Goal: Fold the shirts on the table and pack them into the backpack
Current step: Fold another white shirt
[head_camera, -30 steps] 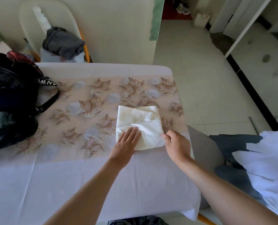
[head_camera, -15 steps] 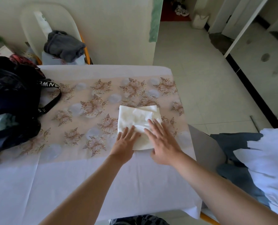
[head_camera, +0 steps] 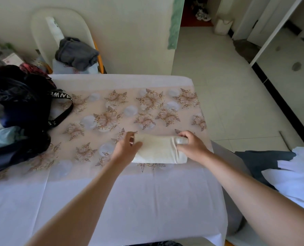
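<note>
On the table (head_camera: 112, 201), toward its right side, our left hand (head_camera: 125, 148) and right hand (head_camera: 192, 148) each curl round one end of the folded cream shirt (head_camera: 158, 150); folding looks done, we judge. Next we should carry it to the dark backpack (head_camera: 20, 107) at the table's far left, gripping the bundle tightly so it does not unfold.

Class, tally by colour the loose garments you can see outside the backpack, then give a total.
Cream: 1, the cream shirt
Grey: 1, the grey garment
White: 1, the white garment
Dark blue: 1, the dark blue garment
Total: 4
</note>
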Available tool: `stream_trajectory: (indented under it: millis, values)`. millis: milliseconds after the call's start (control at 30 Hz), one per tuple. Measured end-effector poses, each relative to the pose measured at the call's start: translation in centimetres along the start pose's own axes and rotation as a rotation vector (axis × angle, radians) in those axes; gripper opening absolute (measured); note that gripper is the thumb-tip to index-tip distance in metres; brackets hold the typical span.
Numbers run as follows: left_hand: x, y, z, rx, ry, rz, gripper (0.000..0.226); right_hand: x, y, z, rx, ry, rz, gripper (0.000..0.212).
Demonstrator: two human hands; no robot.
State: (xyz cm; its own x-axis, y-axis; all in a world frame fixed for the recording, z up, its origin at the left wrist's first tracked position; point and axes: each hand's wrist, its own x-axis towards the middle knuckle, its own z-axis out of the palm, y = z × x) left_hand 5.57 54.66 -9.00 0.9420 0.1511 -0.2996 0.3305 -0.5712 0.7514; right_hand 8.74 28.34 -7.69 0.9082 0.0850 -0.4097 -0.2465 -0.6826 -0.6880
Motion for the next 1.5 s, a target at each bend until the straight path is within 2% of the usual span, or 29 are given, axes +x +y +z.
stream_trajectory:
  millis: [67, 133, 200, 267, 333, 467, 533, 633, 733, 800, 867, 933, 967, 1067, 1167, 1300, 1400, 1500]
  values:
    - [0.6, -0.8, 1.1, 0.178, 0.145, 0.128, 0.047, 0.8, -0.4, 0.7, 0.018, 0.103, 0.023, 0.039]
    - [1.0, -0.3, 2.2, 0.421, 0.281, 0.373, 0.045, 1.6, -0.7, 1.3, 0.016, 0.135, 0.043, 0.040]
    - [1.4, 1.0, 3.4, 0.519, 0.186, 0.523, 0.044, 2.3, -0.7, 1.7, 0.032, 0.181, 0.094, 0.038]
    - [2.0, 1.4, 4.8, 0.653, -0.009, 0.519, 0.054, 2.8, -0.7, 2.0, 0.037, 0.265, 0.192, 0.040]
    - [2.6, 0.6, 5.8, 0.749, -0.097, 0.458, 0.066, 3.3, -0.6, 2.2, 0.054, 0.355, 0.288, 0.039]
    - [3.0, -0.4, 6.2, 0.765, -0.076, 0.447, 0.072, 4.4, -0.4, 2.3, 0.097, 0.432, 0.364, 0.034]
    - [3.2, -1.1, 6.0, 0.763, -0.075, 0.444, 0.078, 4.8, -0.1, 2.0, 0.051, 0.448, 0.372, 0.035]
    - [3.6, -1.9, 5.2, 0.755, -0.106, 0.374, 0.084, 5.0, 2.0, -0.2, -0.075, 0.538, 0.375, 0.025]
    - [4.4, -1.2, 5.1, 0.814, -0.146, 0.381, 0.081, 5.3, 3.7, -1.7, -0.207, 0.486, 0.244, 0.022]
    - [4.5, -0.3, 6.0, 0.820, -0.147, 0.434, 0.080, 5.2, 2.6, -0.6, -0.237, 0.480, 0.019, 0.018]
    - [3.9, 0.3, 7.0, 0.766, -0.116, 0.487, 0.083, 4.7, 0.6, 1.7, -0.288, 0.500, -0.289, 0.018]
    - [3.4, 0.1, 7.6, 0.746, -0.115, 0.527, 0.092, 4.5, -0.5, 3.7, -0.415, 0.396, -0.525, 0.031]
    - [3.3, -0.3, 7.6, 0.769, -0.136, 0.535, 0.101, 4.4, -0.5, 4.4, -0.526, 0.309, -0.577, 0.039]
    - [3.6, -1.6, 7.1, 0.779, -0.156, 0.602, 0.118, 4.2, 1.2, 4.5, -0.810, 0.185, -0.614, 0.063]
    - [4.1, -2.5, 6.3, 0.710, -0.167, 0.660, 0.113, 4.5, 2.7, 3.4, -0.913, 0.086, -0.630, 0.093]
    - [4.1, -2.9, 5.5, 0.739, -0.207, 0.578, 0.115, 4.7, 3.5, 2.4, -0.996, -0.020, -0.618, 0.118]
    - [3.5, -3.0, 4.4, 0.716, -0.256, 0.458, 0.116, 3.9, 3.8, 2.7, -0.964, -0.011, -0.572, 0.115]
    - [2.5, -1.7, 4.0, 0.429, -0.273, 0.153, 0.096, 3.3, 2.3, 3.0, -0.880, 0.029, -0.498, 0.086]
